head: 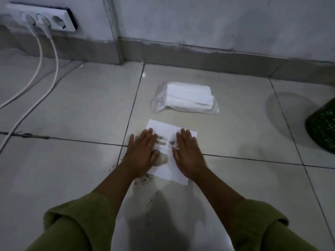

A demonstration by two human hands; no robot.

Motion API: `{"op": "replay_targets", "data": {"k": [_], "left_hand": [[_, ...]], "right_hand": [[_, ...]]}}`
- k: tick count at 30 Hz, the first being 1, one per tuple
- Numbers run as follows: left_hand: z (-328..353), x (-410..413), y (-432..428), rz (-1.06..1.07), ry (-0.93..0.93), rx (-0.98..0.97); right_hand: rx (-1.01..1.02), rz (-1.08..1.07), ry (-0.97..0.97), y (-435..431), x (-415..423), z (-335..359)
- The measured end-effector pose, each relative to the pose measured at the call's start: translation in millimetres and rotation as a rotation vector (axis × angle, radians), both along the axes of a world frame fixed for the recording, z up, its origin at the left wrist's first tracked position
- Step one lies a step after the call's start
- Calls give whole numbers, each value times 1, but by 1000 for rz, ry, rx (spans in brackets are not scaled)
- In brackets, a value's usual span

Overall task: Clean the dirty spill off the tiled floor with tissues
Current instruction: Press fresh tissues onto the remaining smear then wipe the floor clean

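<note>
Head view, down onto a pale tiled floor [72, 109]. Near the middle, just by a crossing of grout lines, one white tissue sheet [171, 128] spread flat, a little skewed to the tile lines. Pressed down by both hands side by side.

Left hand [141, 153] palm down on the sheet's left part, fingers straight and close together, pointing toward the wall edge of the floor. Little finger past the sheet's left border, on bare tile. Right hand [187, 153] likewise flat on the right part, fingers straight, nothing gripped by either.

Between the two hands, brown wet spill [164, 158] soaked through the paper, with darker streaks just beyond it. More dirt as dark specks on the tile at the sheet's near left corner and trailing back between the forearms. Olive-green sleeves [78, 225] bunched at both forearms.

Beyond the sheet, toward the far edge of the floor, a pack of tissues [189, 96] in clear wrap, lying flat, apart from the sheet. Above the far left corner, on the wall, a white power strip [45, 19] with two plugs in. White cables [57, 66] down from it across the tiles to the left edge. At the right edge, a dark green perforated basket [322, 131], only partly in view. Grey skirting [208, 57] along the foot of the wall.
</note>
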State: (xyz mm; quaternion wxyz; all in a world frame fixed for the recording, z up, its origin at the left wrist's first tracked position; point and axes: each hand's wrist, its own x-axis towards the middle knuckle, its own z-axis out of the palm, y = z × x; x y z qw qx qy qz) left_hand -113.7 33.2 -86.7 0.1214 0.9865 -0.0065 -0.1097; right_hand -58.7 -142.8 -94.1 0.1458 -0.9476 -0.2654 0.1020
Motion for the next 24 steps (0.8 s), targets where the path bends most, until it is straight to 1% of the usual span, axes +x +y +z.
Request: {"op": "replay_targets", "data": {"k": [2, 5, 8, 11, 13, 16, 20, 24], "left_hand": [[3, 11, -3, 15, 14, -9], [9, 30, -5, 39, 27, 1], [15, 56, -8, 85, 13, -12], [17, 78, -12, 136, 9, -38], [16, 90, -12, 168, 32, -71], [12, 101, -6, 180, 66, -86], [0, 106, 3, 158, 106, -48], [-9, 105, 2, 168, 66, -20]], "right_hand": [[-19, -43, -6, -4, 15, 5], [40, -140, -43, -10, 37, 12], [124, -197, -94, -13, 61, 15], [250, -277, -147, -9, 81, 20], [277, -290, -172, -5, 94, 23], [227, -255, -136, -4, 114, 26], [98, -167, -91, -10, 137, 27], [30, -206, -30, -7, 153, 24]]}}
